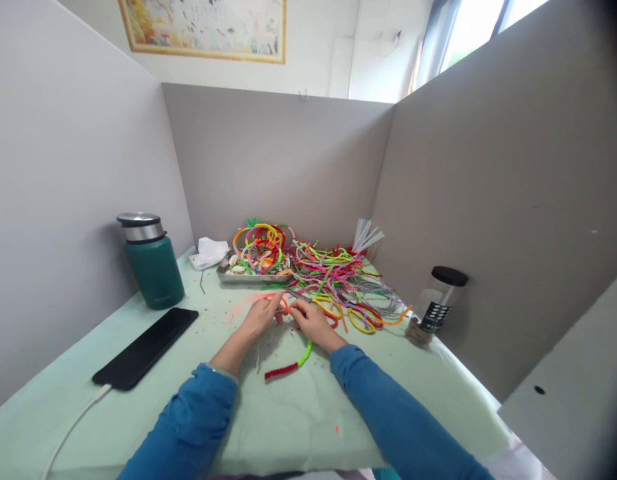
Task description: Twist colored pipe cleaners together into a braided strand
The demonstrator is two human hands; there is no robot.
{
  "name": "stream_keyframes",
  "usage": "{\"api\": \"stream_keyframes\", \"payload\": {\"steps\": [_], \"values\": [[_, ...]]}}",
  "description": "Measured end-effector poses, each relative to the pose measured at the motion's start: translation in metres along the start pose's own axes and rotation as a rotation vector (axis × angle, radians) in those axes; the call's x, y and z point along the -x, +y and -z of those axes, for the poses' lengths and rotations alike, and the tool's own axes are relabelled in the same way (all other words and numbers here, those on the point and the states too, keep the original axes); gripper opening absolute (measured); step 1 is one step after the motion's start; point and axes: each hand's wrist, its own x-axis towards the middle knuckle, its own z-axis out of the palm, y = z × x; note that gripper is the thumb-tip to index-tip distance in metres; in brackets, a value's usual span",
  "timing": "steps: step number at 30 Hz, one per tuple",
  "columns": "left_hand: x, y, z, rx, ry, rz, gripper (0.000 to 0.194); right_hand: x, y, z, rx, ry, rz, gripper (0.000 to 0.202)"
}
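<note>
Near the middle of the table, my left hand (261, 316) and my right hand (311, 320) are close together, fingers closed on an orange fuzzy stem (286, 305) between them. Its orange end to the left is blurred. A red and green fuzzy stem (283, 371) lies below my right hand; whether it joins the held piece is hidden. Scissors (298, 295) lie just behind my right hand. Behind my hands stands a metal tray (253, 279) with coiled colourful stems (261, 243) and small pieces.
A large pile of fuzzy stems (333, 270) spreads right of the tray. At the left are a green bottle (154, 270), a phone (146, 348) with a cable and white tissue (209, 253). A black-lidded jar (435, 308) stands right. Grey partitions (278, 153) surround the table.
</note>
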Motion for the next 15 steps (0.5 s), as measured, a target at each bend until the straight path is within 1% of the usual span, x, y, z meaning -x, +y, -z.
{"api": "stream_keyframes", "payload": {"steps": [2, 6, 8, 12, 15], "values": [[0.001, 0.001, 0.000, 0.008, -0.013, -0.014, 0.063, 0.000, 0.000, 0.000, 0.004, -0.006, 0.001, 0.019], [0.002, -0.001, 0.000, -0.057, -0.037, -0.103, 0.049, 0.000, 0.002, -0.001, -0.001, -0.008, 0.007, 0.017], [0.001, -0.003, -0.001, -0.057, -0.044, -0.113, 0.048, 0.000, 0.003, -0.002, 0.000, 0.001, 0.006, 0.017], [-0.001, -0.009, -0.002, -0.042, -0.015, -0.120, 0.045, 0.000, 0.004, -0.003, 0.002, 0.005, 0.008, 0.018], [-0.003, -0.012, -0.003, -0.048, 0.009, -0.165, 0.039, 0.000, 0.002, -0.003, 0.008, 0.005, 0.005, 0.019]]}}
